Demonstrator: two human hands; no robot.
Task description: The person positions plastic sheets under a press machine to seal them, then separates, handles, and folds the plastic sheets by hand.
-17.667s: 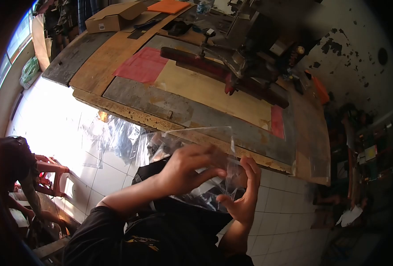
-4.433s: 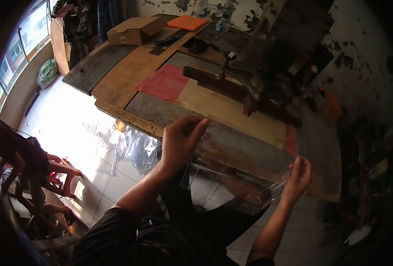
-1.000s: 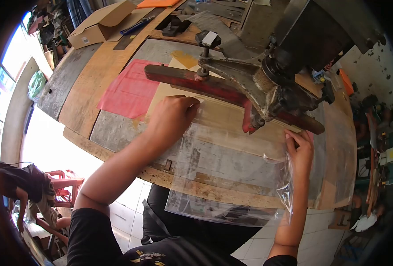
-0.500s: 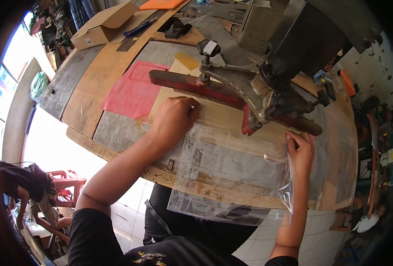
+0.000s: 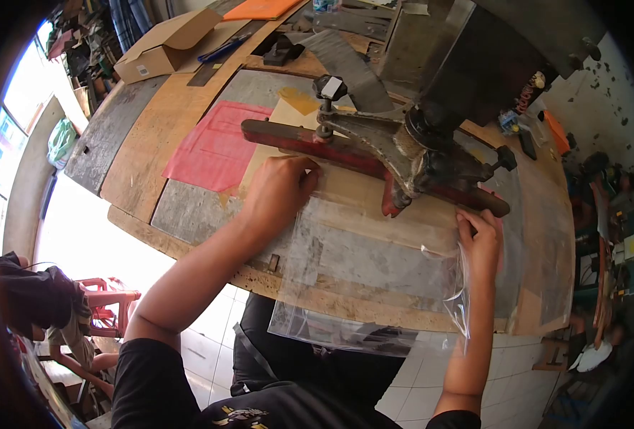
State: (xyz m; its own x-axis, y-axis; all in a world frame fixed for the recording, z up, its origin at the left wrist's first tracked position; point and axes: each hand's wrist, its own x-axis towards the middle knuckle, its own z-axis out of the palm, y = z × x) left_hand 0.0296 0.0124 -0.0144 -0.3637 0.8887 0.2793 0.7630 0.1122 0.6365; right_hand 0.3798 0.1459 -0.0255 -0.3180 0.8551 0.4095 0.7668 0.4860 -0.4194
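A clear plastic sheet (image 5: 374, 279) hangs over the front edge of the worktable (image 5: 195, 214). My left hand (image 5: 281, 186) pinches its far left corner, over the tan covering (image 5: 352, 187). At the far right corner, my right hand (image 5: 480, 232) holds the sheet between thumb and fingers. Just beyond both hands lies the long red and black bar (image 5: 360, 161) of a machine, carried by a metal bracket (image 5: 381, 136). Whether the sheet's far edge reaches under the bar is hard to tell. Red material (image 5: 213, 146) lies left of the tan covering.
At the back left are a cardboard box (image 5: 166, 46) and an orange folder (image 5: 259, 8). The machine's dark body (image 5: 467, 64) rises at the back right. Another person (image 5: 41, 300) is at the lower left by a red stool (image 5: 109, 304). A phone (image 5: 527, 143) lies at the right.
The bar and bracket have shifted slightly left and look lower against the table. Both hands keep their hold on the sheet, almost unmoved. The person at the lower left has bent lower.
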